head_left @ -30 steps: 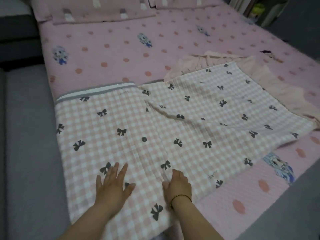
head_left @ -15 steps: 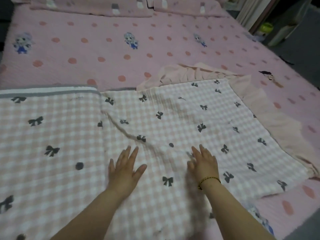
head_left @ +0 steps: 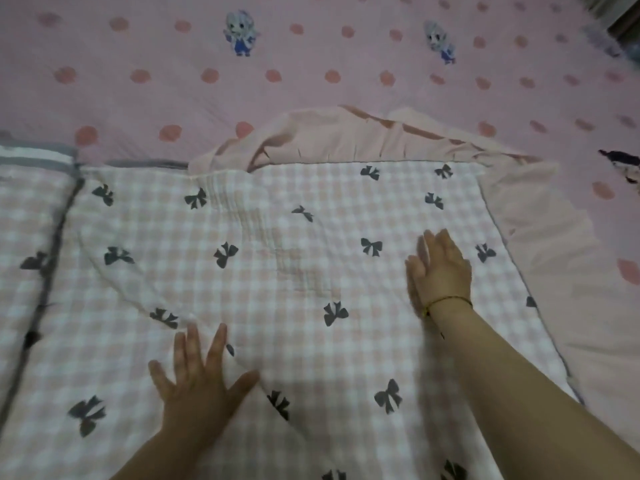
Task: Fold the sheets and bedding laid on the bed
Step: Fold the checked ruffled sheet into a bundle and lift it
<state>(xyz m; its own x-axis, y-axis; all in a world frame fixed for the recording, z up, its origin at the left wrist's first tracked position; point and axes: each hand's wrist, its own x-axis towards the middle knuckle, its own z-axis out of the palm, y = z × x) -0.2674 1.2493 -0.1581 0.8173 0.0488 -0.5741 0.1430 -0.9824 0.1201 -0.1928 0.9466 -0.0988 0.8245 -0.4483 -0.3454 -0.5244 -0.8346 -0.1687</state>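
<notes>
Beneath my straight fingers [head_left: 217, 348] the checked blanket [head_left: 298, 216] lies flatter; left hand [head_left: 197, 389] and right hand [head_left: 440, 271] have slid forward, settling this fold.

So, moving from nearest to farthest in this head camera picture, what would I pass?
Left hand → right hand, both lying flat on the bow-print checked blanket → plain pink frill → dotted pink bedspread.

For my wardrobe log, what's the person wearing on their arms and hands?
No sleeves show on either arm. The right hand has a thin yellowish cord bracelet at its wrist. The left hand shows no jewellery.
</notes>
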